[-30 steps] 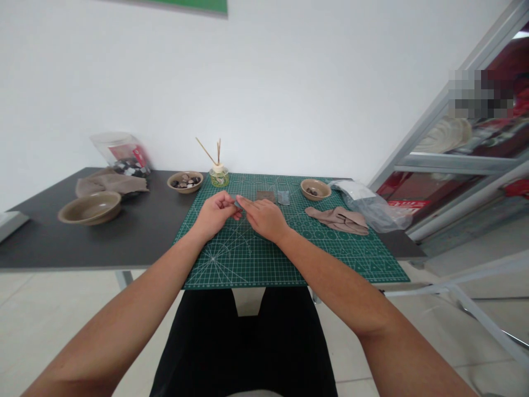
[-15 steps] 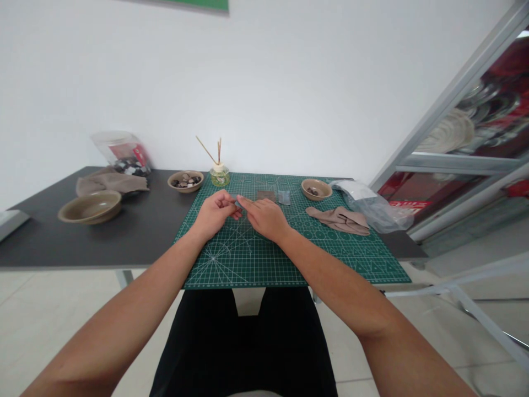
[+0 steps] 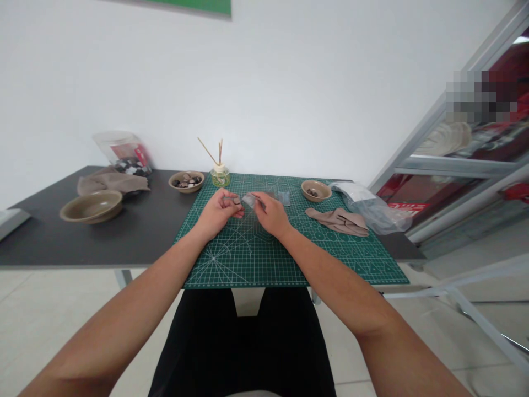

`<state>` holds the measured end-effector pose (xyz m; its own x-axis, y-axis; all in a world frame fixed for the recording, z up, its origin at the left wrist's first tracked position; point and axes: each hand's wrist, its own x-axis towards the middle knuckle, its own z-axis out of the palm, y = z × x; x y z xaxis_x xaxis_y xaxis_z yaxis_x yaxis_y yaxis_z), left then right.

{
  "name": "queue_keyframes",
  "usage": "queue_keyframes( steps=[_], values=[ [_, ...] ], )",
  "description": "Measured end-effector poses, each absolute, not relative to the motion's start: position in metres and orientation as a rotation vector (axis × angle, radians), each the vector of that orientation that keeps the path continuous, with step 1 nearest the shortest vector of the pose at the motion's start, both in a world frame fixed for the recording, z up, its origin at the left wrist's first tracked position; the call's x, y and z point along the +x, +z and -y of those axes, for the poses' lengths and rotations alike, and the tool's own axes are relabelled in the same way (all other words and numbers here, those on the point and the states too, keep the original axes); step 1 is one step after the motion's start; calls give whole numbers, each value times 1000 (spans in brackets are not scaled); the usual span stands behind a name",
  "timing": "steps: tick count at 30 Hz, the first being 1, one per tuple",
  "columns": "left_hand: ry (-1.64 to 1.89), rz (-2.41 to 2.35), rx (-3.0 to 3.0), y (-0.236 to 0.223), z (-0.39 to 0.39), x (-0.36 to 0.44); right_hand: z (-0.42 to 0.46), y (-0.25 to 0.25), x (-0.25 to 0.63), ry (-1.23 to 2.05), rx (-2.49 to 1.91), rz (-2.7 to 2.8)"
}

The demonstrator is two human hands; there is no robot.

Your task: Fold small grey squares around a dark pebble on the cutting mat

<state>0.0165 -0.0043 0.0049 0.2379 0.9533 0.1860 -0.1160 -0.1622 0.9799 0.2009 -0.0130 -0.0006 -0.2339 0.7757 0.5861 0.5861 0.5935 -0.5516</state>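
Note:
My left hand point(image 3: 221, 212) is closed over the cutting mat, its thumb and fingertips pinching a small brown stone-like piece point(image 3: 237, 201). Just to its right, my right hand point(image 3: 270, 214) pinches a small greyish, see-through plastic piece point(image 3: 249, 199) that looks like a little bag or film. The two held things are close together; whether they touch I cannot tell. Beyond the right hand a small clear packet point(image 3: 284, 198) lies flat on the green cutting mat point(image 3: 231, 264).
At the back stand a bowl of mixed stones point(image 3: 186, 188), a reed diffuser point(image 3: 220, 175) and a bowl with a few dark pieces point(image 3: 316, 197). A brown cloth point(image 3: 339, 221) and plastic bag point(image 3: 372, 207) lie right. Left are another bowl point(image 3: 91, 214), cloth point(image 3: 111, 180) and clear jar point(image 3: 122, 143).
My hands have drawn slightly apart. The right hand's fingers have curled inward, and a see-through piece now shows in them. The brown square behind that hand no longer shows clearly.

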Motion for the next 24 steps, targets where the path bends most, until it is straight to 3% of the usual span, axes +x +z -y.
queue_keyframes(
  steps=[13, 24],
  values=[
    [1157, -911, 1436, 3, 2, 16, 4, -11, 204, 679, -1017, 1727],
    [1129, -948, 1506, 1, 0, 15, 6, -2, 207, 576, -1008, 1740]
  ],
)
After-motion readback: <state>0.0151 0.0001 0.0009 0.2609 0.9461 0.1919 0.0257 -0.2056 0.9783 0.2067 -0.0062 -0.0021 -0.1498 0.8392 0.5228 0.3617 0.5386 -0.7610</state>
